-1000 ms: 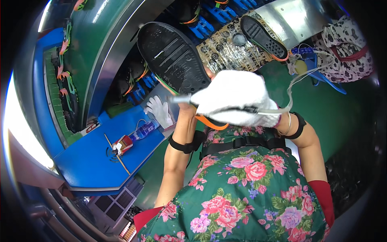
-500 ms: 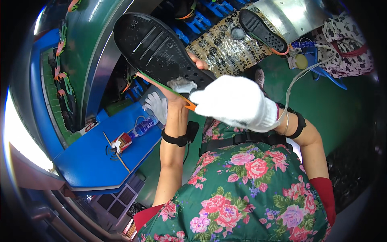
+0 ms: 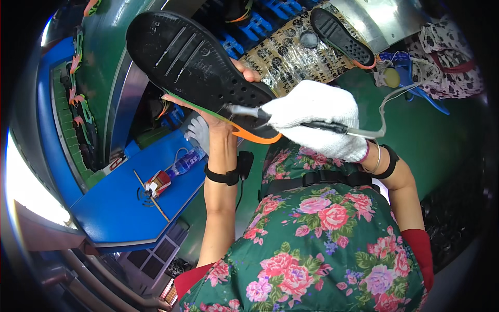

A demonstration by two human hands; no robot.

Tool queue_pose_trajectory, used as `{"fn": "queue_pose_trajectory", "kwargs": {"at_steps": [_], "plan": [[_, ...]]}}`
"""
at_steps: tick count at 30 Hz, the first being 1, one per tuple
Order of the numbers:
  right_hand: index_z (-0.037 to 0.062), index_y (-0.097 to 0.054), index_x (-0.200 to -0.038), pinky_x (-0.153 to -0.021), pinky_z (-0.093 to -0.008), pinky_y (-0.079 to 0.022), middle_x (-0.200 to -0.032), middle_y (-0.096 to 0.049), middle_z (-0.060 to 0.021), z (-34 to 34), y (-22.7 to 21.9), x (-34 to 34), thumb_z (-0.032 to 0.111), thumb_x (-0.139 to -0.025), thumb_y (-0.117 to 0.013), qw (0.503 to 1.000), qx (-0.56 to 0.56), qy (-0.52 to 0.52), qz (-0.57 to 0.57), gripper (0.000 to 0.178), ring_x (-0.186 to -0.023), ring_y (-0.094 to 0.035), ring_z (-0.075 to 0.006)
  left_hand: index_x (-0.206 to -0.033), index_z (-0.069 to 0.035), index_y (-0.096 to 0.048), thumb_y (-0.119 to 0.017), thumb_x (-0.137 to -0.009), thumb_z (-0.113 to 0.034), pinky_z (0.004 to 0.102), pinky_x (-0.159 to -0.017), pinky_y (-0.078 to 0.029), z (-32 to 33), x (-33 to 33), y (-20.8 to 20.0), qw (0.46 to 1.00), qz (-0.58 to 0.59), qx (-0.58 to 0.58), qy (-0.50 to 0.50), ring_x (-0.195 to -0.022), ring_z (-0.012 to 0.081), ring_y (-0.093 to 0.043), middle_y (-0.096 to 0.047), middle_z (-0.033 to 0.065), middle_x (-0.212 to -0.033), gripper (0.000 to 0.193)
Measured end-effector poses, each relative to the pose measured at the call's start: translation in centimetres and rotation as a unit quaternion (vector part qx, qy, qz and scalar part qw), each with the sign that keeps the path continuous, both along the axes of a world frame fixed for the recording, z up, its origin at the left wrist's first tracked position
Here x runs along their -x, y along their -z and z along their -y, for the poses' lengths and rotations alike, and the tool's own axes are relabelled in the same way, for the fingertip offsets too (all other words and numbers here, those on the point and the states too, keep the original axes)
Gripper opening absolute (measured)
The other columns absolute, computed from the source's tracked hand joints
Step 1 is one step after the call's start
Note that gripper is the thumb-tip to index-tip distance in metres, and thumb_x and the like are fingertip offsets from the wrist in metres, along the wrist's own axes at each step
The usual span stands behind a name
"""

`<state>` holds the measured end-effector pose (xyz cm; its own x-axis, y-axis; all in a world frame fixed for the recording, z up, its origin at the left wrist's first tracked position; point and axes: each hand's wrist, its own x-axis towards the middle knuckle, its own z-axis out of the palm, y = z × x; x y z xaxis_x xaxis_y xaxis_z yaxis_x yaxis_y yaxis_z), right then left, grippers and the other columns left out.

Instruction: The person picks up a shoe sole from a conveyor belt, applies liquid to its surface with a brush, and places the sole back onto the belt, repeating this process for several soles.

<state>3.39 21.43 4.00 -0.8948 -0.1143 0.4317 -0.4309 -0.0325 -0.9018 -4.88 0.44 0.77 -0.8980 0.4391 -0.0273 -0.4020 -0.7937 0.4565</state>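
Note:
My bare left hand (image 3: 215, 122) supports a large black shoe sole (image 3: 182, 65) from below, with fingers curled over its far edge. The sole is tilted, its grooved, perforated face towards me, and has a green and orange rim. In a white knit glove, my right hand (image 3: 312, 112) grips the dark handle of a brush (image 3: 245, 110). Pale bristles rest at the sole's near edge, beside the small holes. From the handle's end a clear tube (image 3: 382, 117) curves away to the right.
Another black sole (image 3: 340, 39) and a small round dish (image 3: 309, 39) lie on a tape-wrapped board (image 3: 280, 65). The blue table (image 3: 114, 213) on the left holds a grey glove (image 3: 198, 132), a bottle (image 3: 188, 162) and a red packet (image 3: 157, 183). Shoe parts (image 3: 83, 104) line the conveyor.
The sole has shifted slightly left and up with my left hand. My right hand has turned, showing the brush handle and tube, and the bristles now look narrower.

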Motion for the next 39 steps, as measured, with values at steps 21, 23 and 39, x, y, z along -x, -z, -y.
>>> {"fn": "queue_pose_trajectory", "kwargs": {"at_steps": [21, 23, 39], "plan": [[0.0072, -0.08, -0.098, -0.076, -0.0342, -0.057, -0.101, -0.079, -0.0088, 1.0, -0.2, -1.8, 0.003, -0.08, -0.082, 0.997, 0.043, 0.022, 0.064, 0.019, -0.087, -0.074, -0.0226, -0.115, 0.011, -0.06, -0.05, -0.06, -0.103, 0.0497, -0.099, -0.054, 0.5, 3.0, -0.8, 0.989, -0.14, 0.017, 0.046, -0.101, 0.0358, -0.069, -0.066, 0.0208, -0.102, 0.127], [0.0072, -0.08, -0.098, -0.076, -0.0343, -0.057, -0.101, -0.079, -0.0091, 0.3, -0.6, -1.1, 0.003, -0.08, -0.083, 1.0, -0.008, 0.0, 0.004, 0.018, -0.087, -0.074, -0.0224, -0.115, 0.011, -0.061, -0.051, -0.061, -0.102, 0.0485, -0.097, -0.055, 0.6, 3.0, -1.0, 0.986, -0.161, 0.009, 0.039, -0.101, 0.0354, -0.069, -0.066, 0.02, -0.104, 0.126], [0.011, -0.078, -0.111, -0.07, -0.0331, -0.059, -0.102, -0.077, -0.0073, 0.8, -0.5, -1.4, 0.006, -0.079, -0.083, 0.992, -0.079, -0.002, -0.096, 0.032, -0.081, -0.072, -0.0246, -0.113, 0.01, -0.059, -0.042, -0.056, -0.108, 0.0508, -0.091, -0.056, 0.9, 3.3, -0.7, 0.991, -0.104, 0.076, 0.034, -0.094, 0.0345, -0.067, -0.065, 0.0213, -0.096, 0.132]]}}
